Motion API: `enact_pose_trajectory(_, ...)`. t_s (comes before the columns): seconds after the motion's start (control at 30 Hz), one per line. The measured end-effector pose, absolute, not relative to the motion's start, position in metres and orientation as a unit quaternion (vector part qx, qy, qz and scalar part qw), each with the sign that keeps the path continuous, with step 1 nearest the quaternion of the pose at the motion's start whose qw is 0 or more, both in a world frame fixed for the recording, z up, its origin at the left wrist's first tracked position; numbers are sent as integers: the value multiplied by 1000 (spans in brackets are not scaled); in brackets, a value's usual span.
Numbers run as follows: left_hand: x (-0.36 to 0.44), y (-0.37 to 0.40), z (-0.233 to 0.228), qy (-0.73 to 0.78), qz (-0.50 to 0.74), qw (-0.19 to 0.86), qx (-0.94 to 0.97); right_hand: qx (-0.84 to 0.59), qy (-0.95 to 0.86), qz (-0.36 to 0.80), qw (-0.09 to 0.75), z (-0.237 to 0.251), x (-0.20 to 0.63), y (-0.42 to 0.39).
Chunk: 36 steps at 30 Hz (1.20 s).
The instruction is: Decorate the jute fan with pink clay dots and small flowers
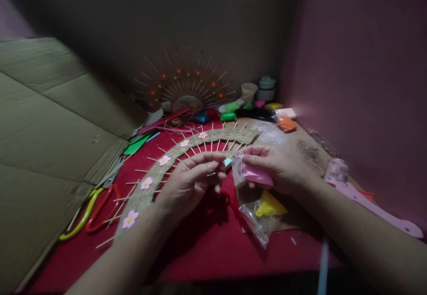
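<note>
Now, at the far left of the frame we see a big sheet of cardboard (50,130) leaning by the red desk (207,246). Beside it, at the lower left, lie scissors (95,208) with red and green handles.

Next comes a curved band of rope (167,161) with thin sticks poking out and small pink flowers (130,218) stuck on it. It bends from the lower left up to the middle of the frame. We think the sticks would snap easily, so it is best lifted by the rope part.

In the middle, our left hand (191,181) has its fingers curled in narrow, pinching something very small at the tips. We cannot tell just what it is.

A little to the right, our right hand (276,166) grips a small clear bag (248,173) with a pink lump of clay (258,176) inside. The bag sits between our two hands, just above the desk. It looks light, thin and slippery, and the lump looks soft and squishy, so we would hold the bag by its top edge and not squeeze hard.

Just below lies another clear bag with a yellow lump (268,206).

At the upper middle stand more clay lumps (230,110) and small pots (265,88).
</note>
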<state>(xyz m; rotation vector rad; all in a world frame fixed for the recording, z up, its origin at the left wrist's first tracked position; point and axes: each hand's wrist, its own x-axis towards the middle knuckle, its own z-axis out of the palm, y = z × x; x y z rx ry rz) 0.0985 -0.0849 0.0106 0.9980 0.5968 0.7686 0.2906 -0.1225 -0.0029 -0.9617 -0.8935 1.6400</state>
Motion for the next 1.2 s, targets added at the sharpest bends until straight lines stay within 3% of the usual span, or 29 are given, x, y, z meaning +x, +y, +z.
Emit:
enact_pose_trajectory(0.27, 99, -88, 12, 183, 331, 812, 444, -394, -372, 676, 500, -5, 293, -120)
enact_pose_trajectory(0.63, 97, -84, 8, 171, 301, 829, 439, -408, -370, 662, 508, -6, 295, -117)
enact_pose_trajectory(0.97, 99, -87, 8, 265, 320, 775, 476, -385, -383, 676, 498, -8, 296, -119)
enact_pose_trajectory(1.2, 100, -93, 7, 294, 323, 666, 604, -393, -398, 670, 489, -6, 292, -122)
